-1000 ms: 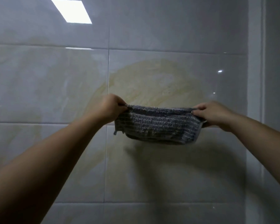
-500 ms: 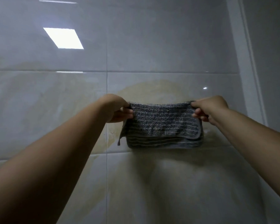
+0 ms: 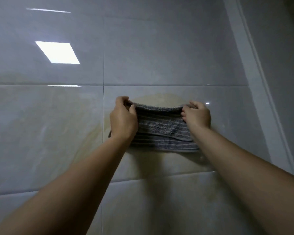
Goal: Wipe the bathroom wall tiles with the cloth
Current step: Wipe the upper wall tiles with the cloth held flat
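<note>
A grey striped cloth [image 3: 161, 131], folded double, hangs stretched between my two hands in front of the glossy wall tiles [image 3: 159, 56]. My left hand [image 3: 123, 118] grips its upper left corner with curled fingers. My right hand [image 3: 197, 116] grips the upper right corner the same way. The cloth lies against or just off a tile with a yellowish stain [image 3: 159, 97]; whether it touches the tile I cannot tell. Both forearms reach up from the bottom of the view.
Large pale tiles with grey grout lines fill the view. A bright ceiling-light reflection [image 3: 58, 52] shows at upper left. A white corner trim [image 3: 255, 82] runs down the right side, where another wall [image 3: 282, 65] meets this one.
Both hands have lifted the cloth higher up the wall, and the view has tilted upward. The hands have turned so their backs face me, still holding the same corners.
</note>
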Tool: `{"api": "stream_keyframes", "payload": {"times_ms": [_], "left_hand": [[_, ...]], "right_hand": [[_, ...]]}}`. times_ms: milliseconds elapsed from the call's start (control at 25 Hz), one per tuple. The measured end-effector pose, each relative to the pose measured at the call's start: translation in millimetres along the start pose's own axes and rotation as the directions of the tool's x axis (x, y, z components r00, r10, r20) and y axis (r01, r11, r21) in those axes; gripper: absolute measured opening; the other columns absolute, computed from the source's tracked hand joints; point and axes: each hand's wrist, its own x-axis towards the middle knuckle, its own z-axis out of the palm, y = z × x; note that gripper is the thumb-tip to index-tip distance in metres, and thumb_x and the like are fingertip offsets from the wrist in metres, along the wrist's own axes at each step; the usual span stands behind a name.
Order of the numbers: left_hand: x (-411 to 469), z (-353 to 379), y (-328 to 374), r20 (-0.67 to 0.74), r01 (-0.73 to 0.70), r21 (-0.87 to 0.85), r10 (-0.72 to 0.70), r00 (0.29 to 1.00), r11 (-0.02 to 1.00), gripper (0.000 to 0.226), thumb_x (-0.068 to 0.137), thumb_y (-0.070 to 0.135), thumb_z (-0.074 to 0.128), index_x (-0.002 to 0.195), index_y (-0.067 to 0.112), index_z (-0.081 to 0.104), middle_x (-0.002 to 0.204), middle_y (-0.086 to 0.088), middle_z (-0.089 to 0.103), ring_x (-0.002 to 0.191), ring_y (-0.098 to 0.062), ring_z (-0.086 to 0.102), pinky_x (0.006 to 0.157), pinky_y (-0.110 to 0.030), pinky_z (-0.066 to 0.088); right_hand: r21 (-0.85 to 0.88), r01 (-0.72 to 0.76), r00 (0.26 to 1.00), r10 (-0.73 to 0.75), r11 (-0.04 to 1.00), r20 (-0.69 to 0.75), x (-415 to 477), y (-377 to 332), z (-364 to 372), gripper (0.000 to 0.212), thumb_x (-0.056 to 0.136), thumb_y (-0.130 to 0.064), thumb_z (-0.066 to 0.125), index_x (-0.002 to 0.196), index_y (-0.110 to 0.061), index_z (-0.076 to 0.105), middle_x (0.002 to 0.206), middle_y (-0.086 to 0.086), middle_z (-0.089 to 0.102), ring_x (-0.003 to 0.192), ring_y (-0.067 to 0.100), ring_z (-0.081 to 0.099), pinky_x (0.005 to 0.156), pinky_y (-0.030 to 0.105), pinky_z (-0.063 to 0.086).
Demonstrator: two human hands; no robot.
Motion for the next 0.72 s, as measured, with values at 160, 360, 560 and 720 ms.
{"api": "stream_keyframes", "payload": {"times_ms": [160, 360, 560, 720], "left_hand": [[-8.7, 19.6, -34.7, 0.164, -0.493, 0.405, 0.469, 0.868, 0.770, 0.038, 0.094, 0.021, 0.056, 0.130, 0.021, 0.045, 0.127, -0.007, 0.057, 0.115, -0.028, 0.051, 0.094, -0.048, 0.048], [1.3, 29.3, -61.3, 0.373, -0.586, 0.690, 0.486, 0.791, 0.425, 0.061, 0.092, 0.041, 0.030, 0.149, 0.020, 0.042, 0.157, -0.016, 0.033, 0.148, -0.037, 0.021, 0.117, -0.055, 0.022], [19.9, 31.8, -59.4, 0.330, -0.502, 0.743, 0.411, 0.850, 0.442, 0.069, 0.090, 0.057, 0.010, 0.157, 0.038, 0.008, 0.166, -0.010, -0.003, 0.152, -0.031, -0.009, 0.122, -0.047, -0.008], [69.6, 28.8, -40.2, 0.306, -0.461, 0.762, 0.376, 0.875, 0.454, 0.074, 0.087, 0.076, 0.007, 0.154, 0.046, 0.005, 0.166, -0.005, -0.006, 0.151, -0.029, -0.013, 0.121, -0.049, -0.009]], "right_hand": [[-0.251, 0.607, 0.794, -0.565, 0.754, 0.224, -9.8, 45.9, 4.4, 0.022, 0.095, -0.022, 0.051, 0.115, -0.012, 0.053, 0.118, 0.009, 0.058, 0.112, 0.027, 0.055, 0.093, 0.036, 0.046], [-0.606, 0.739, 0.637, -0.600, 0.296, 0.483, 4.8, 79.9, 11.2, 0.054, 0.093, -0.042, 0.024, 0.147, -0.037, 0.034, 0.160, 0.008, 0.020, 0.148, 0.036, 0.007, 0.119, 0.055, 0.004], [-0.659, 0.727, 0.644, -0.522, 0.191, 0.559, 25.8, 62.0, 16.7, 0.066, 0.088, -0.068, 0.003, 0.150, -0.047, 0.007, 0.163, 0.001, -0.009, 0.147, 0.031, -0.020, 0.115, 0.056, -0.014], [-0.717, 0.672, 0.694, -0.495, 0.184, 0.523, 51.9, 21.8, 47.8, 0.063, 0.089, -0.074, 0.007, 0.148, -0.051, 0.004, 0.162, -0.004, -0.013, 0.146, 0.030, -0.020, 0.114, 0.059, -0.014]]}}
